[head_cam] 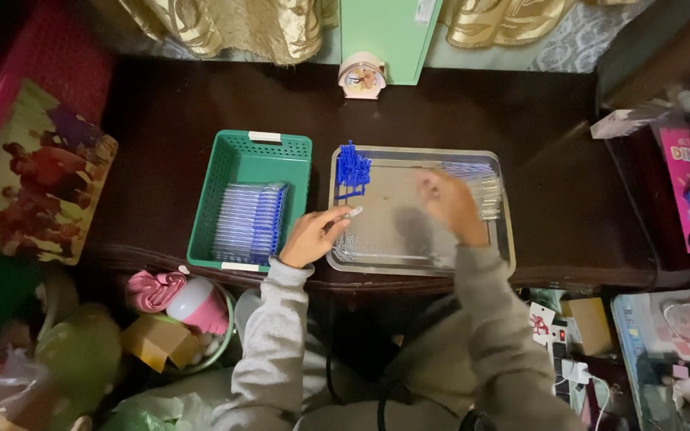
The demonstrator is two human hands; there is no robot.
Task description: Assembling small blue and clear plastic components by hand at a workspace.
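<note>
a: where does the one view look from?
b: from the person's head, high above a dark table, facing almost straight down.
a: which way is up in the frame?
b: the far edge with the gold curtains is at the top; the person's lap and grey sleeves sit at the bottom.
a: how near?
b: fairly far off, so the whole table width and the floor clutter on both sides fit in.
a: any second view?
b: just this one.
</note>
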